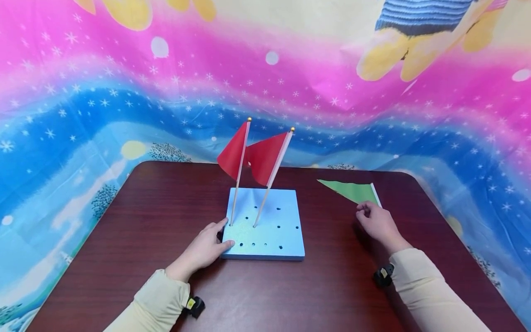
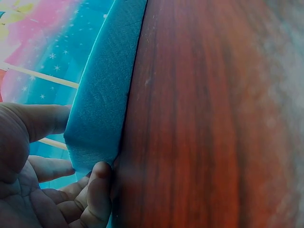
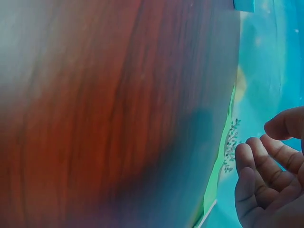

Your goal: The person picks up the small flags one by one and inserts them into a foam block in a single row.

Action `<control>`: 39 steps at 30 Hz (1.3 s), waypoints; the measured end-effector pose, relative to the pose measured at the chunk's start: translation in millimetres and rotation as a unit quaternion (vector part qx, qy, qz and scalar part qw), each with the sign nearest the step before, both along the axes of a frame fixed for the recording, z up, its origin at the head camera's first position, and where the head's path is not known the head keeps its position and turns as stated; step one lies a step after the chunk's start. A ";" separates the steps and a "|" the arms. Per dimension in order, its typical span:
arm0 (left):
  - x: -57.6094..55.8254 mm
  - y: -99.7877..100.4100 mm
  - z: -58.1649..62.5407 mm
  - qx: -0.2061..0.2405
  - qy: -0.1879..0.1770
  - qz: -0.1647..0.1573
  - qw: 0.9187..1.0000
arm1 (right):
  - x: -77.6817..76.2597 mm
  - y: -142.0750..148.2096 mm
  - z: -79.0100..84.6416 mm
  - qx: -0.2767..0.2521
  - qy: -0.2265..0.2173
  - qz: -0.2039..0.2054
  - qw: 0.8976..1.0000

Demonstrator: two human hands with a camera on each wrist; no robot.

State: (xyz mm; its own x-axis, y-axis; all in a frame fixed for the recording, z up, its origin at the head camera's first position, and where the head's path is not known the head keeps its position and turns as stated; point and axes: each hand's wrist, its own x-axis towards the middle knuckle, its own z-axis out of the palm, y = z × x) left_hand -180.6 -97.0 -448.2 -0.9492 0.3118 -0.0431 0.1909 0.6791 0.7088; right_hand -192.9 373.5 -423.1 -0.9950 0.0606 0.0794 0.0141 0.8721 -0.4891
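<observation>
A square light-blue board [image 1: 265,240] with several small holes lies on the table. Two red flags [image 1: 233,154] on thin sticks stand in its holes, the right-hand one leaning. My left hand [image 1: 203,246] grips the board's left edge; in the left wrist view the thumb lies on the top face and other fingers touch the side. On the right, a green triangular flag [image 1: 350,189] lies on the table, its white edge running toward my right hand [image 1: 376,223]. That hand hovers over the flag's near end with loosely bent fingers [image 3: 251,156] and nothing visible between them.
The dark wooden table [image 1: 332,286] has rounded far corners. A colourful printed cloth [image 1: 265,83] with snowflakes hangs behind and beside it. Black wrist cameras [image 1: 195,306] sit on both sleeves.
</observation>
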 end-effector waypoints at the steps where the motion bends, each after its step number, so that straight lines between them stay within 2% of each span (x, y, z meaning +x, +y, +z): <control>1: 0.0 -0.2 0.4 -0.001 0.001 -0.001 1.000 | 0.2 1.5 0.0 0.002 -0.001 -0.001 1.000; 8: 0.2 -1.1 1.1 -0.004 0.002 -0.003 1.000 | 3.2 21.1 -2.4 0.030 -0.003 -0.017 0.999; 13: -0.3 -1.4 -0.5 0.000 -0.001 -0.001 1.000 | 6.1 34.1 -4.6 0.029 0.000 -0.031 0.999; 23: -1.3 -0.9 -1.4 0.005 -0.003 -0.002 1.000 | 15.9 56.4 -7.4 0.063 -0.019 -0.052 0.996; 28: -3.1 -1.7 -1.6 0.009 -0.001 0.000 1.000 | 20.6 63.9 -4.3 0.070 -0.040 -0.053 0.995; 34: -3.1 -1.9 -1.6 0.005 -0.003 -0.005 1.000 | 23.9 69.3 -3.6 0.087 -0.092 -0.045 0.991; 39: -2.1 -2.0 -2.2 0.005 -0.003 -0.005 1.000 | 24.8 70.4 -3.4 0.089 -0.107 -0.052 0.989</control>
State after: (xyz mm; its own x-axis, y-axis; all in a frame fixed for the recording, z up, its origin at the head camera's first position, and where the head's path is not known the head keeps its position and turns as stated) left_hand -182.7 -99.0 -450.4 -0.9456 0.3223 -0.0454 0.1938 0.6696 0.7170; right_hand -168.1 443.9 -426.5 -0.9795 0.1669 -0.1128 0.1940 0.9324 -0.3049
